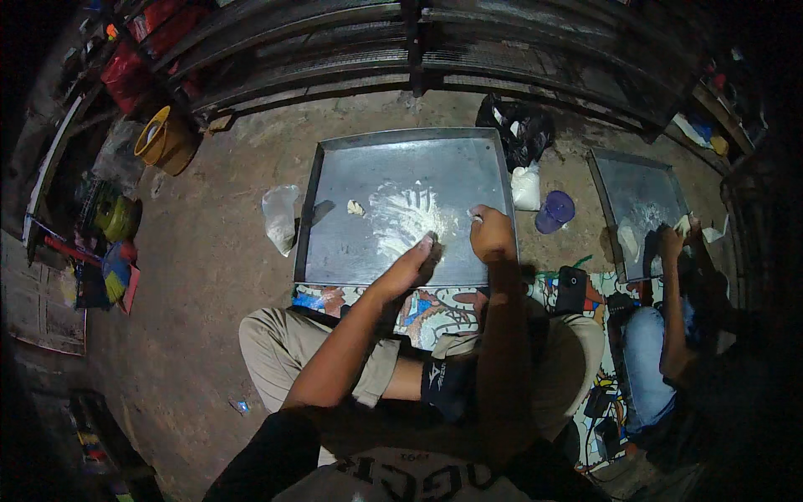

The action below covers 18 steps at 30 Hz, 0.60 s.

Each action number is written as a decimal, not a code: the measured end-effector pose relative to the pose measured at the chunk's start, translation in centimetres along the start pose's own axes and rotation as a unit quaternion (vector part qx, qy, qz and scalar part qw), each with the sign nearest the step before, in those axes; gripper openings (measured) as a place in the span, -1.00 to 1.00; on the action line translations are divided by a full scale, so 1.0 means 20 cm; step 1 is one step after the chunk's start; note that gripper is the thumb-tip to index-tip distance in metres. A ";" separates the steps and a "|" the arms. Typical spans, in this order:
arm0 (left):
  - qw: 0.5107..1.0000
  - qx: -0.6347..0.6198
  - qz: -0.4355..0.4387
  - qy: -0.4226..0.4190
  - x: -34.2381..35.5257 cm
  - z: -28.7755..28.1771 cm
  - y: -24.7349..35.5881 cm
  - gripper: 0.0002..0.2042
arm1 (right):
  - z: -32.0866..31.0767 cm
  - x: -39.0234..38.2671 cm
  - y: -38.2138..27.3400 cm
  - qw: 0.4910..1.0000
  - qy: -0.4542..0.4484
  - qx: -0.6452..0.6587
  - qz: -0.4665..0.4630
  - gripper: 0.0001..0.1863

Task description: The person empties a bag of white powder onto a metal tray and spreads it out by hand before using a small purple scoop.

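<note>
I sit before a wide metal tray [343,251] with a raised rim, and white flour [408,209] is smeared over its middle. Stretched out edge-on over the flour's near side, my left hand [410,266] has whitened fingertips and shows nothing held. At the tray's right side my right hand [493,234] is curled closed; a pale speck shows at its fingertips, too small to name. A small lump of dough [355,207] lies on the tray, left of the flour.
A clear bag of white powder [280,219] stands left of the tray. To its right are a white bag [525,187], a purple container [554,212], a black plastic bag [520,130] and a phone [571,289]. A co-worker's hands [676,238] work over another tray [631,180]. A yellow bucket [167,142] stands far left.
</note>
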<state>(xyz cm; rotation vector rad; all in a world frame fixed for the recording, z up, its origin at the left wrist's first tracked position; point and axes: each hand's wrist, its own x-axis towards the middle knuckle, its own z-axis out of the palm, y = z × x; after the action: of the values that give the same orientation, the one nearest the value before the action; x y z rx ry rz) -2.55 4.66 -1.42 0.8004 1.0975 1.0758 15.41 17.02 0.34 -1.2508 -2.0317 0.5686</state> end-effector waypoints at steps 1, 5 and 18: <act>0.998 0.034 -0.049 -0.002 0.01 0.03 0.10 -0.33 | 0.00 -0.01 0.07 1.000 0.015 0.010 0.001 -0.73; 0.976 0.118 0.061 0.172 0.02 -0.05 0.09 -0.43 | -0.05 0.01 -0.01 0.997 -0.042 -0.033 0.064 -0.72; 0.967 0.231 -0.092 0.049 -0.04 0.17 0.15 -0.38 | -0.08 0.01 0.01 0.995 -0.096 -0.026 -0.012 -0.69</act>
<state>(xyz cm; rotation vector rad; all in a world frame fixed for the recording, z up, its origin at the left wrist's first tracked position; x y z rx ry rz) -0.21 4.86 2.46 0.9939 1.5060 0.7139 16.65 17.38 1.44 -1.2413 -2.2290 0.6505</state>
